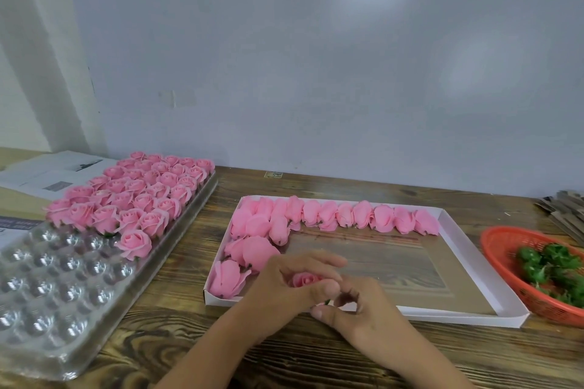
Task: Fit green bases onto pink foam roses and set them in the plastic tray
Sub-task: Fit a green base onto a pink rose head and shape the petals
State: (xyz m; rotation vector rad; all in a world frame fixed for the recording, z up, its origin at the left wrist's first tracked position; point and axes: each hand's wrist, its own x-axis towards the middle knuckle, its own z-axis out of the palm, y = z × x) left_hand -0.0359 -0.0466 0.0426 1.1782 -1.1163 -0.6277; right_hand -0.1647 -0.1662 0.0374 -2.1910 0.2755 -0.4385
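From the head camera we see both hands meeting at the near middle of the wooden surface [316, 357], just over the near edge of a shallow white box [493, 265]. The left hand [284, 287] curls its fingers round a pink foam rose [305, 279], bloom facing up toward us. The right hand [357, 306] has its grip closed as a pinch under that rose, where a sliver of a green base [327, 301] shows between thumb and fingers; we cannot tell how far the base is seated on the rose.

In the white box, more pink roses [347, 215] lie on their sides, in a row along the far wall and in a cluster down the left side. The rest of the box floor is bare.

To the left sits the clear plastic tray [47, 294], running from near left to far. Its far part is filled with upright roses [142, 193] in rows, and one upright rose [134, 243] stands alone at the front of them. The near pockets of the tray hold nothing.

At the right edge, an orange mesh basket [505, 249] holds a heap of green bases [550, 265], well apart from the hands. Behind the tray, at the far left, printed paper sheets [57, 174] lie flat. At the far right we see a stack of greyish strips [565, 208], too unclear to identify.
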